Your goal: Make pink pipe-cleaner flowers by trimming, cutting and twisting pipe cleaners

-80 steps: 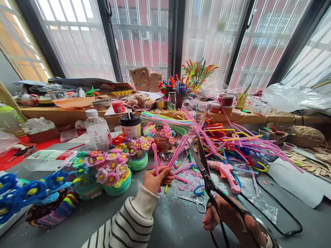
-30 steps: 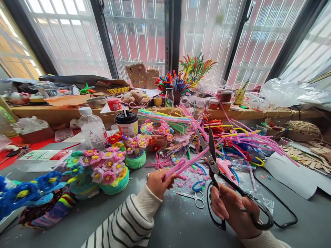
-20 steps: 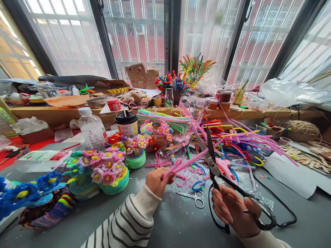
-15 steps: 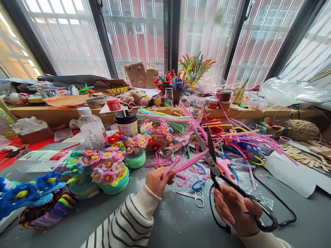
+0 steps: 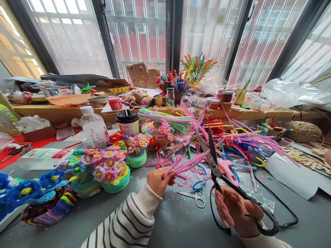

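Note:
My left hand (image 5: 159,181) is closed on a small bundle of pink pipe cleaners (image 5: 191,164), with looped ends standing above the fingers. Their free ends reach right, to the blades of large black-handled scissors (image 5: 215,169). The blades point up and stand apart; whether the strands lie between them is hard to tell. My right hand (image 5: 236,210) has its fingers through the scissors' handles. Below the bundle, pink fuzz clippings (image 5: 188,177) are scattered near a blue pipe-cleaner ring (image 5: 198,185) and small white-handled scissors (image 5: 198,198).
Pots of pipe-cleaner flowers (image 5: 111,168) stand at left, near a plastic bottle (image 5: 94,129) and a lidded cup (image 5: 127,124). Behind my hands lies a heap of loose pipe cleaners (image 5: 248,137). A pink glue gun (image 5: 228,169) and its black cord (image 5: 280,203) lie at right.
The free ends of the pink pipe cleaners have fanned apart slightly near the blades. Both hands keep nearly the same pose, and the whole view has shifted a little.

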Demonstrator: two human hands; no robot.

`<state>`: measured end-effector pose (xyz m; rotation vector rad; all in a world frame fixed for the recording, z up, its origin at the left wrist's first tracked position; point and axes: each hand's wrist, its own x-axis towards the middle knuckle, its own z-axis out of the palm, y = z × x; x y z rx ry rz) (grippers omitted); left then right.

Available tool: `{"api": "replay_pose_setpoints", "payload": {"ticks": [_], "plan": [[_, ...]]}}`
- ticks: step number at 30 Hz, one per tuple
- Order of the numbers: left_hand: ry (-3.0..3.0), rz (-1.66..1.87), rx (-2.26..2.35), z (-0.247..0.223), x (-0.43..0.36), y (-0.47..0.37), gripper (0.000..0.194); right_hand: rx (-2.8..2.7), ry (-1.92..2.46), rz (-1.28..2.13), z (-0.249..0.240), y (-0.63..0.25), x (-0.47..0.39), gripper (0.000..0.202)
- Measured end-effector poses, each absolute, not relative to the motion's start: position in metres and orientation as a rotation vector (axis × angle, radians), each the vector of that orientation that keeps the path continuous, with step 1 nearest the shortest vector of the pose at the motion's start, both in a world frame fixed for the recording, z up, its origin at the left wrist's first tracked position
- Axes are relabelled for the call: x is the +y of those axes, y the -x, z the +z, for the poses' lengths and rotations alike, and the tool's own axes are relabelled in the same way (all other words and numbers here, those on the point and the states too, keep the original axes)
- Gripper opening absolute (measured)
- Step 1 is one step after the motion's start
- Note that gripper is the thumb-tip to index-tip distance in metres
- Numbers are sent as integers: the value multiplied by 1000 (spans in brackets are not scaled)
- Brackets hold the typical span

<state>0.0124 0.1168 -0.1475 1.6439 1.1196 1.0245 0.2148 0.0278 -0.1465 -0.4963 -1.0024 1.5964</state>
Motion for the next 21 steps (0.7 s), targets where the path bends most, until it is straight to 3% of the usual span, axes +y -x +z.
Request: {"api": "replay_pose_setpoints", "payload": {"ticks": [21], "plan": [[-1786, 1037, 1118, -150, 118, -12, 22, -1022, 475, 1602, -151, -216, 29, 40]]}}
